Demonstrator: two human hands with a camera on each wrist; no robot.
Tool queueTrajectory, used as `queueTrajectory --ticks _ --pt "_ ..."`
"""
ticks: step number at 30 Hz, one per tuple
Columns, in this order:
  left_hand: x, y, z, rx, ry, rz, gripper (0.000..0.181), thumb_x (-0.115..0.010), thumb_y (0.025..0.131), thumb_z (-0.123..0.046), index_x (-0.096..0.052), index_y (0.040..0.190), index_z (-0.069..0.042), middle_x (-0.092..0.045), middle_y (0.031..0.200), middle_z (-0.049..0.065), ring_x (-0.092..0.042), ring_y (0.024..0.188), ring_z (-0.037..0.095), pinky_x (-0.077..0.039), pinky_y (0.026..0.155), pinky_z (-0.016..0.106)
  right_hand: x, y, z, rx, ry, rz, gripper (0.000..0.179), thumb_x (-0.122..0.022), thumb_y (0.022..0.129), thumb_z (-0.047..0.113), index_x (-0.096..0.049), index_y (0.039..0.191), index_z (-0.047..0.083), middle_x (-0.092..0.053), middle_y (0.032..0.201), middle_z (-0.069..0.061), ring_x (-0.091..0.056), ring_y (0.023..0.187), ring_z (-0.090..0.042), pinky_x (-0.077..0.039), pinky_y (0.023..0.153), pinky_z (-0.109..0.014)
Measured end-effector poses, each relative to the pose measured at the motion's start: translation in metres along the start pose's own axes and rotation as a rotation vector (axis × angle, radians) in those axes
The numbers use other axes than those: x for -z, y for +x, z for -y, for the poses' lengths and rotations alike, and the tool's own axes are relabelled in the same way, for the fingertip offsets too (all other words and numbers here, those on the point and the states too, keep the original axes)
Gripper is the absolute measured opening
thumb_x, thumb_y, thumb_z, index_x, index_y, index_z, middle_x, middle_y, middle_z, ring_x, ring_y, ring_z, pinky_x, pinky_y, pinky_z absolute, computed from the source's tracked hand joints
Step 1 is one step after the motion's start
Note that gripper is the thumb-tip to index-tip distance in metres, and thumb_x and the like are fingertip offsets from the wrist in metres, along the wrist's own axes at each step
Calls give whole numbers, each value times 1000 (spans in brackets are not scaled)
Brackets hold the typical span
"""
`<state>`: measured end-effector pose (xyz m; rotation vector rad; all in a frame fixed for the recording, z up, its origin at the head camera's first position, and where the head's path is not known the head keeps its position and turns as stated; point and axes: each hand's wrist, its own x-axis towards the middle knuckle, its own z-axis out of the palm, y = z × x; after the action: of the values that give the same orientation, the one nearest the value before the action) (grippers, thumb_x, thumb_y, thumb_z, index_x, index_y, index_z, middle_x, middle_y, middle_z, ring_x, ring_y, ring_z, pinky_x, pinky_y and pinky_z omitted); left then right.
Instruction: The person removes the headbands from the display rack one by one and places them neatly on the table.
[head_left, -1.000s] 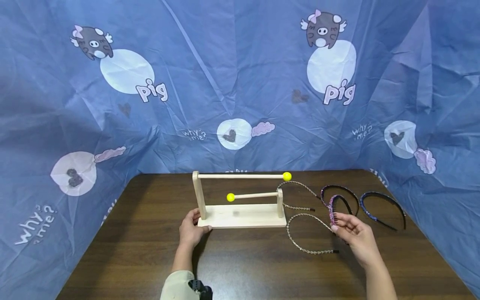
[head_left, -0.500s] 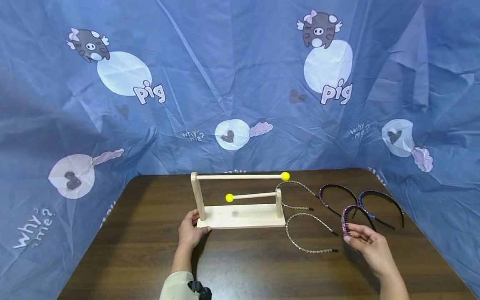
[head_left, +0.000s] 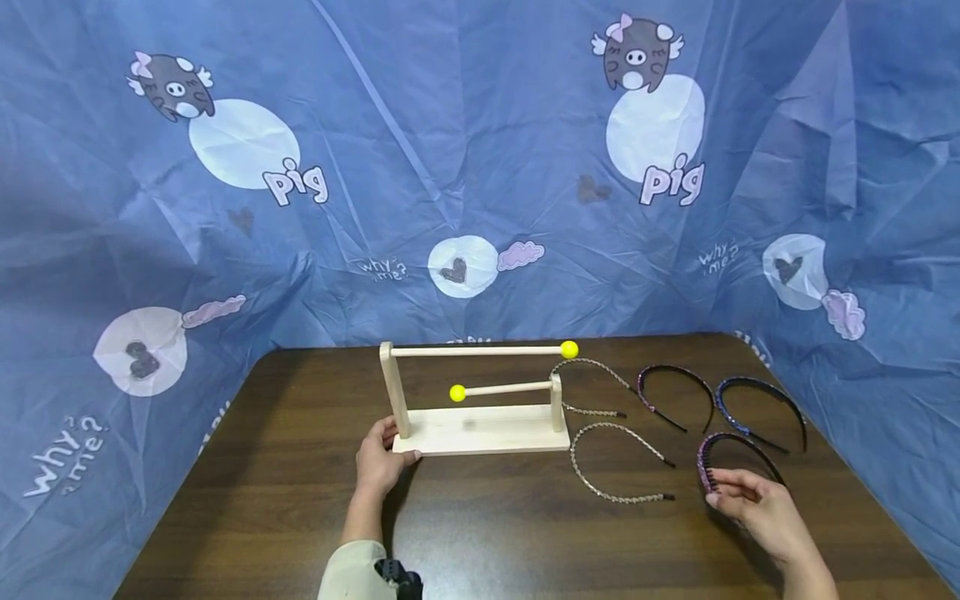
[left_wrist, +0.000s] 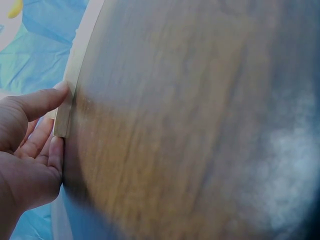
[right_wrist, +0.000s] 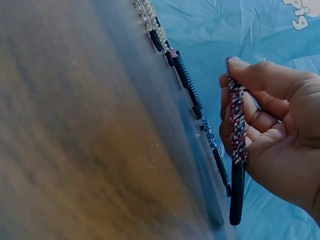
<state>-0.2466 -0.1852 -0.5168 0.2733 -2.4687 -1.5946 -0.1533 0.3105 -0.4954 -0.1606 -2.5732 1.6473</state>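
In the head view a pale wooden stand [head_left: 480,427] has two rods tipped with yellow balls, the upper rod longer than the lower. My left hand [head_left: 378,460] grips the left end of its base, thumb at the front edge and fingers behind; the left wrist view shows this hand [left_wrist: 35,145] around the base's corner [left_wrist: 64,117]. On the right, my right hand [head_left: 765,508] pinches a pink-and-black headband [head_left: 705,463] by its glittery side. In the right wrist view the headband [right_wrist: 238,125] is seen edge-on between thumb and fingers, apart from the tabletop.
Two braided gold-toned headbands [head_left: 581,479] lie right of the stand, one partly behind its post. A pink-and-dark headband [head_left: 678,368] and a blue one [head_left: 757,382] lie farther right on the brown table [head_left: 285,500]. Blue printed cloth [head_left: 360,167] hangs behind.
My right hand has moved right and nearer to me with the headband, away from the other headbands. The left hand stays on the stand's base. The view has shifted slightly.
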Motion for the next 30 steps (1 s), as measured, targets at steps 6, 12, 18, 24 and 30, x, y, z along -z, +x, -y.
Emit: queueTrajectory --ticks 6,12,18,24,30 --pt "0 1 0 -6 1 -1 63 -75 64 12 -51 121 7 -57 114 27 -54 106 40 -41 91 48 1 3 -6 1 -26 19 38 -70 79 3 -58 111 -14 -66 84 -5 -57 68 -7 -45 52 -26" --pt "0 1 1 -11 -1 -3 63 -75 63 12 -51 121 7 -57 114 26 -54 106 39 -41 91 48 3 8 -8 -40 -40 82 37 -70 78 5 -59 109 -13 -67 84 -7 -57 67 -10 -46 54 -28" --pt "-1 0 0 -11 2 -8 63 -76 62 12 -52 121 7 -58 112 25 -55 104 39 -41 90 47 3 12 -13 -80 -8 166 35 -71 78 4 -59 104 -15 -67 82 -8 -59 68 -11 -48 58 -27" --pt "-1 0 2 -17 4 -10 64 -77 62 12 -51 121 8 -58 112 25 -54 104 40 -42 90 48 2 12 -13 -95 -4 163 36 -71 78 4 -59 106 -14 -68 86 -10 -60 70 -10 -50 60 -27" --pt "1 0 3 -24 -1 -2 64 -76 62 13 -51 121 7 -58 112 25 -55 104 39 -43 88 48 0 11 -9 -56 -55 113 36 -71 79 8 -60 107 -12 -67 92 -13 -59 74 -9 -49 63 -26"
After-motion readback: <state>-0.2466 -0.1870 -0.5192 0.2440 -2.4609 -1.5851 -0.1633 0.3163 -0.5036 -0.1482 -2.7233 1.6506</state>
